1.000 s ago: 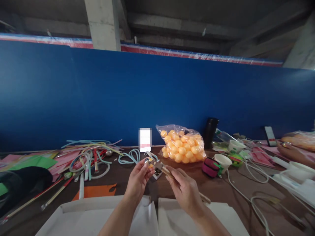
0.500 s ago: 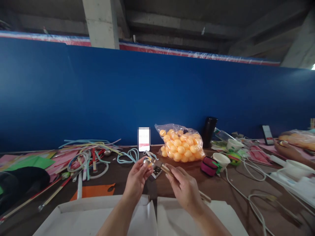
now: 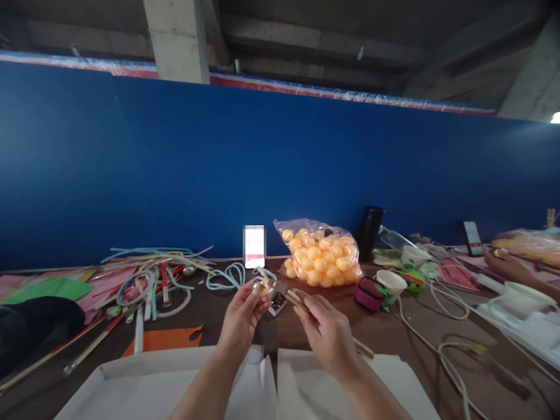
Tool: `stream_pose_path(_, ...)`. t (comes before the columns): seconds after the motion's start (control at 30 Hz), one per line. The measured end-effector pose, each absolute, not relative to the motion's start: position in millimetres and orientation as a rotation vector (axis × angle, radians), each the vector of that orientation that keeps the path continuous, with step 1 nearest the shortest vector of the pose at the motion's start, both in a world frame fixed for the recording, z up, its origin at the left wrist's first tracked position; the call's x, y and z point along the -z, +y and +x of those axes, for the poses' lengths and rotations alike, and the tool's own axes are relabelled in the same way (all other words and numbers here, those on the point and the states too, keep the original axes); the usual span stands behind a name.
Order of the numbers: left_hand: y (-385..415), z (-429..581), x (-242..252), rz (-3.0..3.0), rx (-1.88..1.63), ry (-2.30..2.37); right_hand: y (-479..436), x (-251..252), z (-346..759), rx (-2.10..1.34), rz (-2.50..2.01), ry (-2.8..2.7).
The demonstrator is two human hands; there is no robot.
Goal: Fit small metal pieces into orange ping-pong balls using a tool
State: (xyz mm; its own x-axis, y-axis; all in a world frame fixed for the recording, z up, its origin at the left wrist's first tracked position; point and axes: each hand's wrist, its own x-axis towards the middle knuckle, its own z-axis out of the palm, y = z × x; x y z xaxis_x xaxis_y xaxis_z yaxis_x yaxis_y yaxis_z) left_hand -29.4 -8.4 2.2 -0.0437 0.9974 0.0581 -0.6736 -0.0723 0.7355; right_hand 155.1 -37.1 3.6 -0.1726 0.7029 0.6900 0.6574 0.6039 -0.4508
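My left hand [image 3: 241,312] pinches a small shiny silver, rounded piece [image 3: 261,284] with some orange-yellow at its side; its exact kind is too small to tell. In my right hand [image 3: 329,329] is a wooden-handled tool [image 3: 364,349], its far end sticking out below the palm. The tool's brownish tip [image 3: 280,288] points at the silver piece, a small distance from it. Just beyond and between both hands lies a small white box [image 3: 275,312] of dark metal bits. White open cardboard trays [image 3: 144,385] lie under my forearms.
A clear bag of orange balls [image 3: 321,259] stands behind my right hand. Left are tangled tubes [image 3: 149,286], coloured paper and an orange sheet [image 3: 168,340]. A phone [image 3: 254,248] leans at the back. Right are a paper cup [image 3: 391,284], a purple pouch [image 3: 368,293], cables and a co-worker's hand [image 3: 503,261].
The view has shifted very slightly. My left fingers have turned the silver piece a little, so more orange-yellow shows. Both hands keep nearly the same place.
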Motion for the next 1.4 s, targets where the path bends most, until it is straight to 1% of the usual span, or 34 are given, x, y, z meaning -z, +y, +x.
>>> stream_pose_path(0.3, -10.0, -30.5, -3.7, 0.619, -1.526, 0.572, -39.9, -5.7, 152.8, -0.086, -1.032, -1.906)
stream_pose_path(1.4, -8.0, -28.6, -0.2, 0.848, -1.520, 0.792, -36.6, -2.0, 154.1, -0.074, -1.108, -1.902)
